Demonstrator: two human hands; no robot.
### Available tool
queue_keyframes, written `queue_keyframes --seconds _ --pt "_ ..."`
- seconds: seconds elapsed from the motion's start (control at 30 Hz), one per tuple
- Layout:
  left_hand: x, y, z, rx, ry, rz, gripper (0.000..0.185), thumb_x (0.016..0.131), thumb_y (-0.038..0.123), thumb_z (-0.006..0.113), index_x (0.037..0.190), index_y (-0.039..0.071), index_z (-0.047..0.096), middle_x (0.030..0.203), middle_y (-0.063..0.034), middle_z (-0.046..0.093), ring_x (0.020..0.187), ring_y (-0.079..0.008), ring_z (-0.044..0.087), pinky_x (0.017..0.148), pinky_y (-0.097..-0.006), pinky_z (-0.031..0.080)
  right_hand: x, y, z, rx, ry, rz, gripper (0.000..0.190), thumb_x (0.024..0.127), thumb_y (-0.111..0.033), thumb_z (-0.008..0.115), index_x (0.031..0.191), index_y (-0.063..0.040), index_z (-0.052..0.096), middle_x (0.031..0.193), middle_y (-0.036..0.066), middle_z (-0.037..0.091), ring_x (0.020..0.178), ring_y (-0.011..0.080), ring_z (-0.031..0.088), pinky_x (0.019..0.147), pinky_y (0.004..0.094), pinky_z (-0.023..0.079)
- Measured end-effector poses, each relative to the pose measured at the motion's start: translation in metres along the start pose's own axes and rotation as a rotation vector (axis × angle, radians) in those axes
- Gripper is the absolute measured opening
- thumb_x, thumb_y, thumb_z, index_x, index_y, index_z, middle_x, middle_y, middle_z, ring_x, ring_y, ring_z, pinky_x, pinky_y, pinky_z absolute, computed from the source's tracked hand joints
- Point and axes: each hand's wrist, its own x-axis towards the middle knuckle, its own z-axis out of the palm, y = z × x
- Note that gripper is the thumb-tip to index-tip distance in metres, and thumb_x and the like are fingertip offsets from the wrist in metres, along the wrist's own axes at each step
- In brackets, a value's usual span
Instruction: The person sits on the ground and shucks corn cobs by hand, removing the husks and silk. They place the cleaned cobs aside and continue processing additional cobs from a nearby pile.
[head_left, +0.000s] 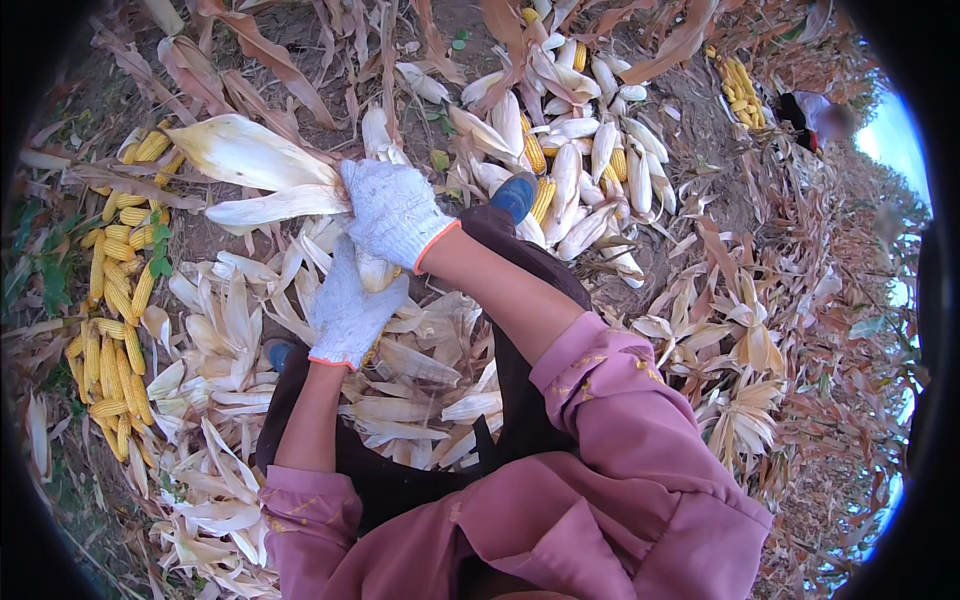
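Observation:
My left hand (352, 304), in a white knit glove with an orange cuff, is closed around an ear of corn (375, 271). Most of the ear is hidden by the gloves; some yellow kernels show beside the left palm. Just above, my right hand (397, 212), gloved the same way, grips the husk. Two broad pale husk leaves (259, 161) stick out from its fist to the left. Loose husks (420, 360) cover the ground beneath both hands and between my legs.
Husked yellow ears (112, 367) lie heaped along the left. Ahead, beside my blue shoe (514, 196), is a pile of mostly unhusked ears (570, 172). Dry corn leaves (262, 56) litter the soil. Another person (810, 116) is near a farther pile of yellow ears (741, 94).

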Motion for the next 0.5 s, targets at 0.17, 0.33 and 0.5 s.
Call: queue_keyframes --seconds 0.17,0.33,0.5 --pt "0.000 -0.002 0.003 0.015 0.048 0.051 0.077 0.070 0.037 0.073 0.130 0.002 0.041 0.112 -0.0222 0.061 0.104 -0.0376 0.060 0.088 -0.0441 0.046 -0.003 -0.001 0.006 0.036 0.104 -0.072 0.028 0.077 -0.024 0.065 0.095 -0.005 0.053 0.088 0.015 0.063 0.087 0.0326 0.064 0.075 0.0429 0.051" --pt "-0.002 -0.001 0.000 -0.068 0.041 0.022 0.075 0.069 0.035 0.074 0.128 0.002 0.041 0.111 -0.0212 0.061 0.103 -0.0361 0.061 0.087 -0.0431 0.047 0.003 -0.002 0.004 0.410 0.136 0.069 0.038 0.087 -0.036 0.057 0.101 0.000 0.057 0.088 0.023 0.064 0.086 0.0380 0.064 0.076 0.0452 0.050" --pt "-0.002 -0.007 -0.003 -0.247 -0.006 0.024 0.073 0.068 0.035 0.074 0.125 0.004 0.043 0.110 -0.0199 0.061 0.102 -0.0353 0.061 0.086 -0.0421 0.047 0.016 0.006 0.011 1.109 0.105 0.382 0.042 0.093 -0.043 0.056 0.100 -0.001 0.058 0.073 0.004 0.059 0.061 0.0115 0.053 0.054 0.0266 0.044"
